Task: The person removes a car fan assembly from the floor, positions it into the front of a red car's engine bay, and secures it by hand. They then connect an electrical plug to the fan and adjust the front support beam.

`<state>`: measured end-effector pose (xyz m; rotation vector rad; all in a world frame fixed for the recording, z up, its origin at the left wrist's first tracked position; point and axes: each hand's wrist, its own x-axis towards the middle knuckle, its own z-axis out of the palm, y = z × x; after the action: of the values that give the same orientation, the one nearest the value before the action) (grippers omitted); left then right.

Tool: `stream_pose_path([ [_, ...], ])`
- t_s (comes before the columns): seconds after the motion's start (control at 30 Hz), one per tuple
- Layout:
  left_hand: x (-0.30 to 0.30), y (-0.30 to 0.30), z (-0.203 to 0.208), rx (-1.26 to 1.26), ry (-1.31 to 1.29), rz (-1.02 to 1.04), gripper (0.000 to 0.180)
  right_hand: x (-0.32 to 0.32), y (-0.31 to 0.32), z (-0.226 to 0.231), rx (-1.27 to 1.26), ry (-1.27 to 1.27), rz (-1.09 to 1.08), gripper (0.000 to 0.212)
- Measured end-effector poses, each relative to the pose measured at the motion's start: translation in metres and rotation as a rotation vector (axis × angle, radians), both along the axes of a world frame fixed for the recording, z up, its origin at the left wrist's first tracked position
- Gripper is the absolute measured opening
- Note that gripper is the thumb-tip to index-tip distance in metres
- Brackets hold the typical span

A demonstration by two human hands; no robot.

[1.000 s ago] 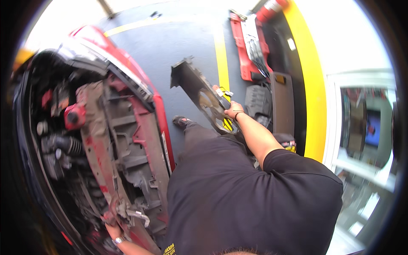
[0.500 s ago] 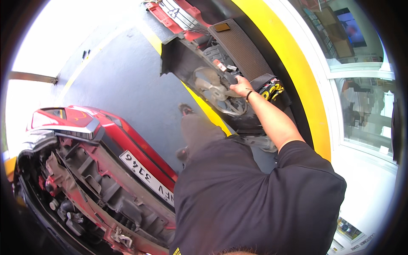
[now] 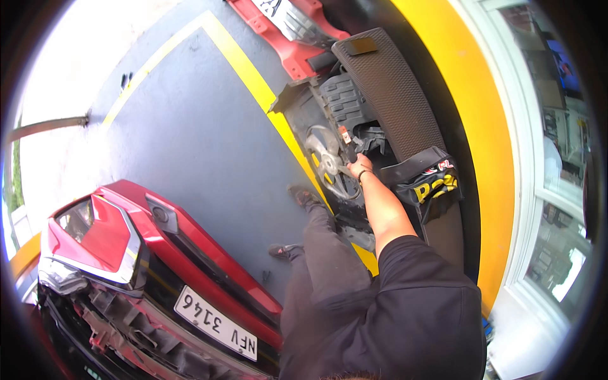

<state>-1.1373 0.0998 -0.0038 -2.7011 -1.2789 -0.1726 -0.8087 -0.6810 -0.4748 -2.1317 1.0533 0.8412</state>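
My right hand (image 3: 361, 165) is closed round the upper edge of a radiator fan shroud (image 3: 297, 104), beside a small orange-and-white label. The grey fan (image 3: 329, 164), with several blades, sits in the dark shroud, which stands tilted on the floor against other car parts. Behind it lie black ribbed plastic parts (image 3: 345, 101), right at my fingers. A dark bracelet circles my right wrist. My fingertips are partly hidden behind the shroud's edge. My left hand is out of view.
A long brown textured bench (image 3: 405, 101) runs along the wall, a dark flat object (image 3: 363, 45) on it. A black bag (image 3: 427, 183) with yellow print lies near my forearm. Red car body parts (image 3: 285, 31) stand farther off. At left is a red car front (image 3: 190, 228), partly stripped.
My view has shifted and I stand nearer the parts, both shoes now showing plainly. My right hand keeps its hold on the fan shroud, which looks more upright.
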Motion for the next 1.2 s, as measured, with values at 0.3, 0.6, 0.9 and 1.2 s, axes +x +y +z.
stream_pose_path([
  [0.3, -0.008, -0.026, 0.015, 0.059, 0.153, 0.155, 0.066, 0.051, -0.091, -0.068, -0.100, 0.048, 0.173, 0.074],
  [0.6, -0.010, -0.039, 0.022, 0.112, 0.229, 0.219, 0.066, 0.062, -0.146, -0.112, -0.263, 0.184, 0.235, 0.064],
  [0.9, -0.031, -0.050, 0.046, 0.160, 0.259, 0.272, 0.067, 0.060, -0.133, -0.153, -0.244, 0.211, 0.114, 0.048],
  [1.2, -0.049, -0.063, 0.067, 0.214, 0.292, 0.321, 0.067, 0.050, -0.149, -0.218, -0.235, 0.149, 0.123, 0.049],
])
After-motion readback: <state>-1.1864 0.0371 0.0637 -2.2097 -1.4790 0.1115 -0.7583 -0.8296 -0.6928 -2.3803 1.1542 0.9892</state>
